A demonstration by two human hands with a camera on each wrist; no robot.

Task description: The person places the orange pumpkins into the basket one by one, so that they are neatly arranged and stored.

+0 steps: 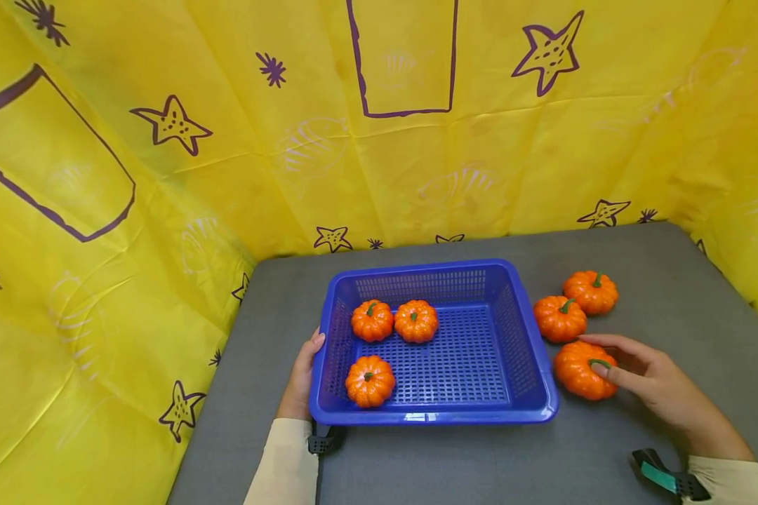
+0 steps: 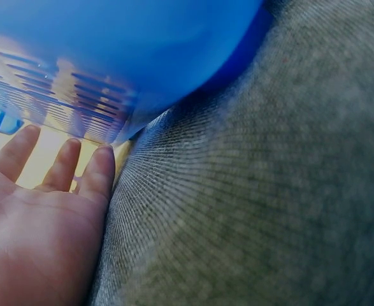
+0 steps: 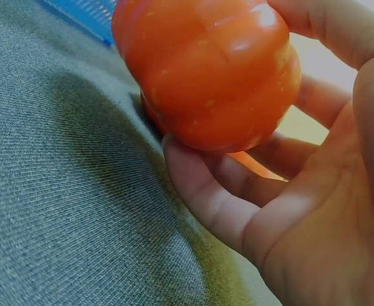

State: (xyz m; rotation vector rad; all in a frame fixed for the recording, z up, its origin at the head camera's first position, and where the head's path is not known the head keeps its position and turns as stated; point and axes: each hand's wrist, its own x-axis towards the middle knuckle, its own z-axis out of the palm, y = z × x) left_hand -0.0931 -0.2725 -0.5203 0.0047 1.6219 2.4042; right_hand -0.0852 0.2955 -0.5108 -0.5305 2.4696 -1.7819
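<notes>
A blue plastic basket [image 1: 426, 419] with slotted walls stands on the grey table, holding three small orange pumpkins [image 1: 370, 381] at its left side. My left hand [image 1: 302, 379] is at the basket's left side, fingertips at the rim. In the left wrist view, the fingers [image 2: 62, 167] reach to the slotted outer wall; the thumb is out of sight there. My right hand [image 1: 657, 386] grips an orange pumpkin [image 1: 577, 375] to the right of the basket, thumb by its green stem. The right wrist view shows fingers [image 3: 202, 185] curled around that pumpkin's side.
Two more orange pumpkins [image 1: 559, 320] lie on the grey table [image 1: 657, 287] just behind the gripped one, near the basket's right wall. A yellow cloth [image 1: 379, 189] with drawn starfish and fish hangs behind and at both sides of the table.
</notes>
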